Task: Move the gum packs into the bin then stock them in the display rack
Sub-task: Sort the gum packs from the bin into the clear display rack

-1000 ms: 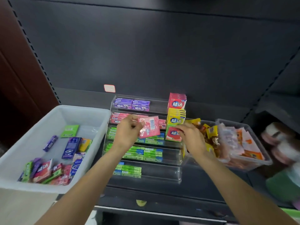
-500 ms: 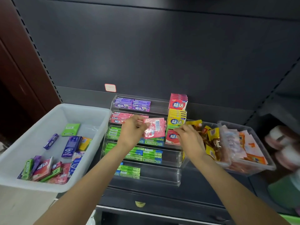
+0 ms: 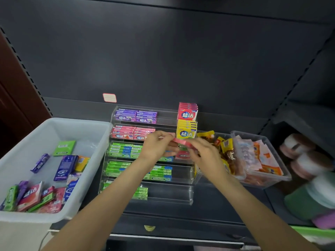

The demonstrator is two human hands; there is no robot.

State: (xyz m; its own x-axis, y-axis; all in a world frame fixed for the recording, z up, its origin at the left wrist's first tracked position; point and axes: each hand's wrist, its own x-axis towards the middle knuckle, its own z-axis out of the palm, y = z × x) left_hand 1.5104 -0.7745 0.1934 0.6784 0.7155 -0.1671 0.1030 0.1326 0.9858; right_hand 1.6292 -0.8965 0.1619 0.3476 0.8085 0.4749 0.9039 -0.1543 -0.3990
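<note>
Pink gum pack (image 3: 181, 142), light and stiff, pinched edge-on between our left hand (image 3: 157, 145) and right hand (image 3: 204, 153); we'd judge the ends the safest hold.

You have the white plastic bin (image 3: 54, 127) left of the clear tiered acrylic display rack (image 3: 190, 194) on the dark shelf (image 3: 217, 201), clear plastic snack tub (image 3: 282, 180) at its right.

Two hands: left hand (image 3: 156, 145), right hand (image 3: 204, 153). One pink gum pack (image 3: 182, 141) between them. One clear display rack (image 3: 190, 173) with five tiers. One white bin (image 3: 85, 124). Two clear tubs of snack packets (image 3: 282, 175). One price label (image 3: 109, 97).
</note>
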